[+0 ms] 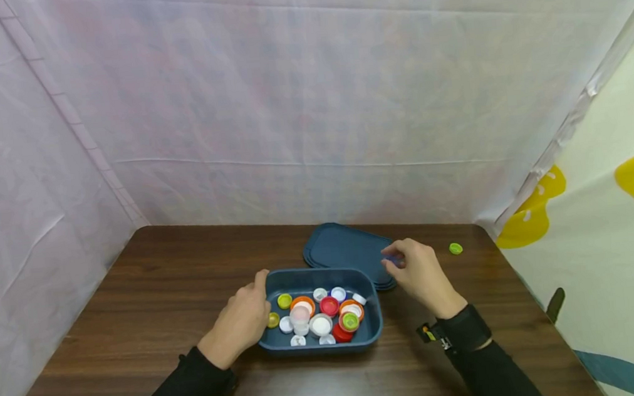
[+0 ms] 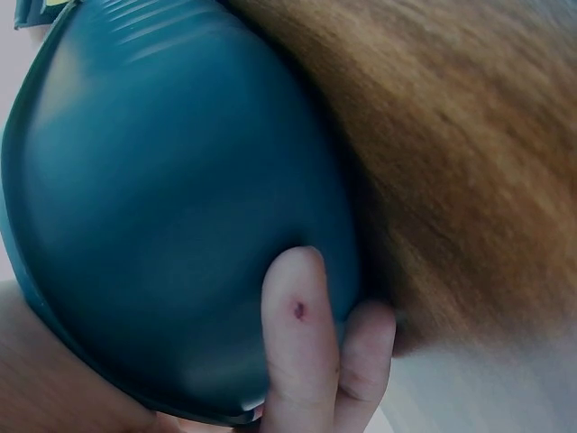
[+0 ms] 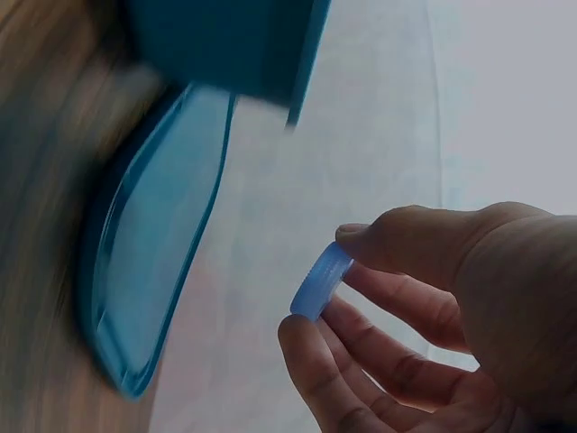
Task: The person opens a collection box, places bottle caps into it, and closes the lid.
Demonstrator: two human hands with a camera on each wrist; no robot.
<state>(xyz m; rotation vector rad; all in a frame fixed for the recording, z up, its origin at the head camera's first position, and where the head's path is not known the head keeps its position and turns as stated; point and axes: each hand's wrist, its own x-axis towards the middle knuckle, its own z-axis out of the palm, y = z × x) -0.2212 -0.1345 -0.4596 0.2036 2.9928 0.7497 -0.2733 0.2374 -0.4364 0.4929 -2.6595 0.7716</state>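
A dark blue plastic box [image 1: 375, 328] stands on the table, holding several bottle caps in white, red, orange, yellow and green. My left hand [image 1: 243, 321] grips the box's left end; in the left wrist view its fingers [image 2: 302, 334] lie against the outer wall. Pinched between thumb and fingertips of my right hand [image 1: 420, 274] is a blue bottle cap [image 3: 322, 281], held in the air to the right of the box. In the head view that cap is mostly covered by the fingers. The matching blue lid [image 1: 346, 246] lies flat behind the box.
One green bottle cap [image 1: 455, 249] lies alone near the back right of the brown wooden table [image 1: 109, 342]. White cloth [image 1: 297, 99] hangs behind and at the left. To the right is a cloth with yellow shapes [image 1: 527, 208].
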